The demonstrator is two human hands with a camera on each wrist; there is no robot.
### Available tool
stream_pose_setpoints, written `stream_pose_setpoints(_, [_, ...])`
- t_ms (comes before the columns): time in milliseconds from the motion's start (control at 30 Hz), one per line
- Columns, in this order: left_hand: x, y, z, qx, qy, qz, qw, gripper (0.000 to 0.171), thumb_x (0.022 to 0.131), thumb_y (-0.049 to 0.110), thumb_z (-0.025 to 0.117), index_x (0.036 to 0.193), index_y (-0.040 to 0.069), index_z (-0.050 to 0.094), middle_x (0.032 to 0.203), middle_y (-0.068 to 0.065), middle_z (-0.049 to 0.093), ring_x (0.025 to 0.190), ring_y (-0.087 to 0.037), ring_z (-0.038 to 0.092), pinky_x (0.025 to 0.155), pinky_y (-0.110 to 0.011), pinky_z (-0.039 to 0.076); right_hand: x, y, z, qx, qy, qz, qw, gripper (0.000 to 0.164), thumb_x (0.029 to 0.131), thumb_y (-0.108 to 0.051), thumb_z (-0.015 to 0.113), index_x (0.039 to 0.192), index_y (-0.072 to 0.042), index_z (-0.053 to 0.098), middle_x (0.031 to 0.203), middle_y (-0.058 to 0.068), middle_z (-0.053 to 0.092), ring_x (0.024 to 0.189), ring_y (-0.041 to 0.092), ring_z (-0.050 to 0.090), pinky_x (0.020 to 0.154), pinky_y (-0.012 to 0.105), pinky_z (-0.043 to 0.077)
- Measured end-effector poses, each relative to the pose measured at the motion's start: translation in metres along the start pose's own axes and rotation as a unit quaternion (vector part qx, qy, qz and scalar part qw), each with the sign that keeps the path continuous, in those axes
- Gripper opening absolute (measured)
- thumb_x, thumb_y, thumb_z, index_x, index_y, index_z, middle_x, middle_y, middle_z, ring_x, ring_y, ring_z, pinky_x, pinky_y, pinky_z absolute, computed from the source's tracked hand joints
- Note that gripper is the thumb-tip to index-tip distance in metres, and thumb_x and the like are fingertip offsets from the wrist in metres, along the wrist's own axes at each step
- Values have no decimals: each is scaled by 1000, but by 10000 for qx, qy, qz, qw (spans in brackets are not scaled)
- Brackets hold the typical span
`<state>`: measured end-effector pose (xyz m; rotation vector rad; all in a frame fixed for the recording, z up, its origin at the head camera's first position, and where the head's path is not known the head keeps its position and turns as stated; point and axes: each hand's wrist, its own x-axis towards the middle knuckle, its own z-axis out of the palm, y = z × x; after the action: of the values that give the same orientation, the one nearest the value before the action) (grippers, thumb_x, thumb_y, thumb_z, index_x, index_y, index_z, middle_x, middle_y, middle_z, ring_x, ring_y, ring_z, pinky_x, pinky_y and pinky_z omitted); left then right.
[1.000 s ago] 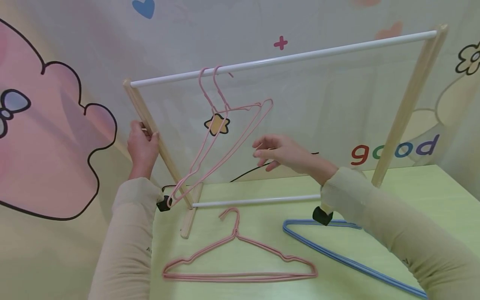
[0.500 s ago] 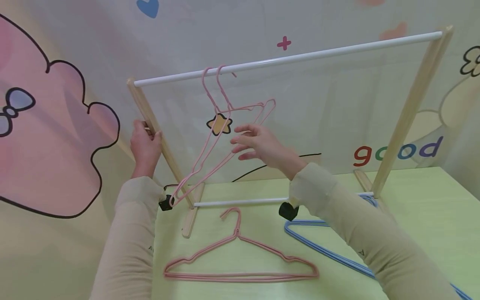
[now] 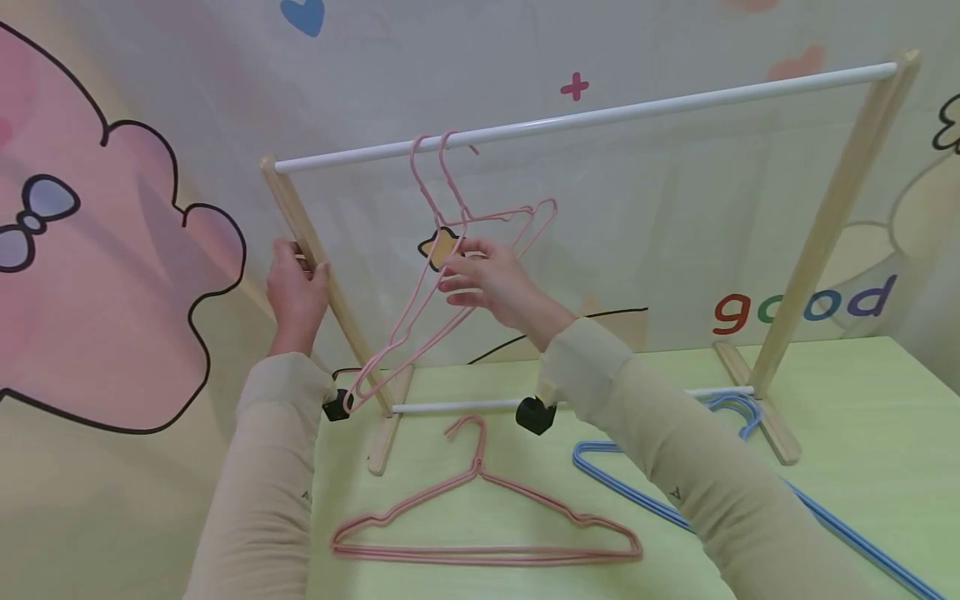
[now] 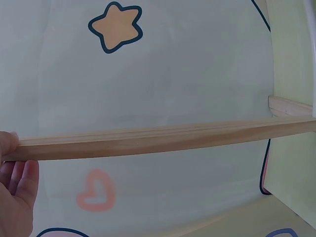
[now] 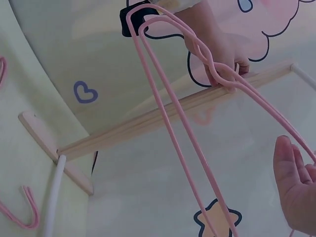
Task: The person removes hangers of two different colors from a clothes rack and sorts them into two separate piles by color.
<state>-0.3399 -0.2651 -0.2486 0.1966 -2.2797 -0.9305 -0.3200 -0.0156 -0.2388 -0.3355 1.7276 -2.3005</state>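
Note:
Two pink wire hangers (image 3: pixel 413 172) hang by their hooks from the rack's white top bar (image 3: pixel 600 117), toward its left end. My right hand (image 3: pixel 495 283) is at the hanging hangers, its fingers fairly straight and overlapping their wires in the head view. In the right wrist view, the fingers (image 5: pixel 286 170) lie close beside the pink wire, and contact is hard to make out. My left hand (image 3: pixel 298 287) grips the rack's left wooden post (image 4: pixel 148 140), thumb on one side and fingers on the other.
More pink hangers (image 3: pixel 486 549) lie stacked on the pale green table (image 3: pixel 847 400) in front of the rack. Blue hangers (image 3: pixel 633 493) lie to their right, partly hidden by my right sleeve. A white lower bar (image 3: pixel 457 407) joins the rack's feet. A patterned backdrop stands behind.
My right hand has moved left, from right of the hanging hangers to their wires. My left hand keeps its grip on the post. The blue hangers' hooks have come into view.

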Motion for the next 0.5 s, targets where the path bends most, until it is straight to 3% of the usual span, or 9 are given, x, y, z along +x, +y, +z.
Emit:
stream_pose_setpoints(300, [1, 1, 2, -1, 10, 15, 10000, 34, 87, 14, 53, 114, 2, 38, 106, -18, 54, 95, -28, 55, 82, -41, 44, 3, -7, 10, -383, 433, -254, 9980, 20, 86, -7, 54, 104, -8, 45, 78, 8, 58, 58, 14, 57, 53, 22, 51])
stream_pose_setpoints(500, [0, -1, 1, -4, -15, -23, 10000, 34, 87, 14, 53, 114, 3, 38, 106, -18, 54, 96, -27, 55, 81, -41, 45, -6, -22, 13, -405, 325, -637, 9966, 26, 86, -3, 53, 110, -2, 42, 77, 9, 56, 56, 14, 57, 52, 22, 51])
